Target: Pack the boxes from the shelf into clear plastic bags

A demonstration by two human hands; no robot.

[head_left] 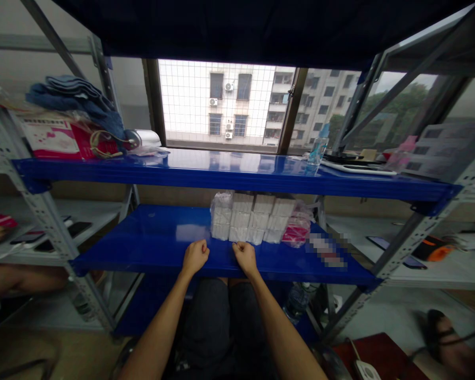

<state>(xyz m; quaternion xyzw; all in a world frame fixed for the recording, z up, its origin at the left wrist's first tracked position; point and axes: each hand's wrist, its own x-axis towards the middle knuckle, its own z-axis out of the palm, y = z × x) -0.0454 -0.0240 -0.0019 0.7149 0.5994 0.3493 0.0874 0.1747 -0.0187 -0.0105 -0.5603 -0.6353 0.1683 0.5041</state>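
Note:
My left hand [197, 256] is curled into a fist over the front part of the blue shelf [142, 237], and nothing shows in it. A short gap to the right, my right hand [244, 257] is a fist too, with no object visible in its fingers. Just behind my right hand stand stacked white tissue packs [253, 219] in rows. A pink plastic-wrapped pack [295, 233] sits against their right end. Both hands are apart from the packs.
An upper blue shelf [229, 177] runs above, holding a red-and-white box [55, 138], folded jeans [79, 97] and a clear bottle [317, 148]. Metal posts [399, 243] stand at both sides. A large water bottle [296, 302] is below. Other people's limbs show at left and right.

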